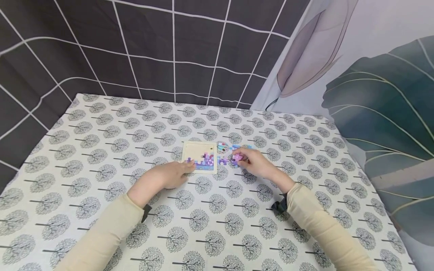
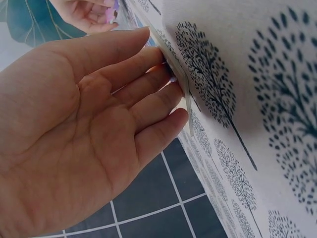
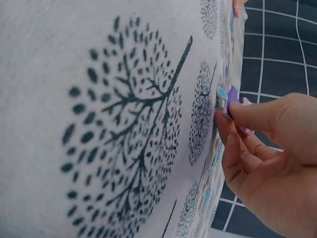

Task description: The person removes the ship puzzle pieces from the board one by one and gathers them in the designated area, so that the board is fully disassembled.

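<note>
A shallow cream puzzle tray (image 1: 194,148) lies on the table, its lower part filled with joined purple and blue jigsaw pieces (image 1: 205,163). My left hand (image 1: 173,175) rests on the tray's lower left edge with its fingers nearly straight; the left wrist view shows the fingertips (image 2: 173,116) at that edge. To the right of the tray, my right hand (image 1: 255,162) pinches a purple and pink puzzle piece (image 3: 231,100) between thumb and fingers, slightly above the table. Loose puzzle pieces (image 1: 222,161) lie under and beside that hand, which partly hides them.
More loose pieces in blue and white (image 1: 222,145) lie right of the tray's upper corner. A tree-patterned cloth (image 1: 217,241) covers the table. Behind it hangs a dark curtain (image 1: 145,41) with a white grid, and a leaf-printed curtain (image 1: 383,94) hangs at the right.
</note>
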Available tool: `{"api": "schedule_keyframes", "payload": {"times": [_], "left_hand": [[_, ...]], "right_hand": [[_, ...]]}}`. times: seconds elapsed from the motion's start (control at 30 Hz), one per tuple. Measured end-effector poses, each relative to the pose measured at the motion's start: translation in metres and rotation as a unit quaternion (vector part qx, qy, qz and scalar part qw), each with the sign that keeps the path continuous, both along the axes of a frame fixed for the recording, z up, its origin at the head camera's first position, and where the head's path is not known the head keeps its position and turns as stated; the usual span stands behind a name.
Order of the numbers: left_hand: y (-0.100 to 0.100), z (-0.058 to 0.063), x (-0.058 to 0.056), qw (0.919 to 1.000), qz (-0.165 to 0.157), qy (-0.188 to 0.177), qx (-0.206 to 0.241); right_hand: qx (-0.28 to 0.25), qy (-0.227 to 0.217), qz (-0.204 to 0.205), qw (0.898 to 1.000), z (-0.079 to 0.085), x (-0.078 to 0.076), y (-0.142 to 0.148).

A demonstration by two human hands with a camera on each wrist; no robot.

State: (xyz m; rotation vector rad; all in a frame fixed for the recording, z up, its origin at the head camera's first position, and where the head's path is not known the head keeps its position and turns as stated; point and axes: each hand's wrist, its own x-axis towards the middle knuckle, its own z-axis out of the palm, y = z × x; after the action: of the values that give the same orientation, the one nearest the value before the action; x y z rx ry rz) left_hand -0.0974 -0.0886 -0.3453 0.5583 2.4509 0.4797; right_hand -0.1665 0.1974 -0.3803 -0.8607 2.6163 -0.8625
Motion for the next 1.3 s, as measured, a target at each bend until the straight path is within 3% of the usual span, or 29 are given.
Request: {"api": "schedule_keyframes", "payload": {"times": [0.27,0.67,0.87,1.07,1.3], "left_hand": [[0.000,-0.002,0.000,1.0000,-0.005,0.005,-0.003],[-0.001,-0.002,0.000,0.9999,-0.010,0.004,-0.012],[-0.002,-0.002,0.000,0.9999,-0.007,0.000,-0.009],[-0.003,-0.003,0.001,1.0000,0.001,-0.005,-0.008],[-0.002,-0.003,-0.002,1.0000,0.000,-0.007,-0.005]], "right_hand": [[0.024,0.010,-0.040,0.999,0.004,-0.003,-0.005],[0.109,0.044,-0.030,0.993,0.008,-0.005,-0.014],[0.121,0.054,-0.027,0.991,0.011,-0.003,-0.019],[0.105,0.032,-0.020,0.994,0.012,-0.010,-0.022],[-0.019,0.006,0.004,1.000,0.011,-0.026,-0.015]]}}
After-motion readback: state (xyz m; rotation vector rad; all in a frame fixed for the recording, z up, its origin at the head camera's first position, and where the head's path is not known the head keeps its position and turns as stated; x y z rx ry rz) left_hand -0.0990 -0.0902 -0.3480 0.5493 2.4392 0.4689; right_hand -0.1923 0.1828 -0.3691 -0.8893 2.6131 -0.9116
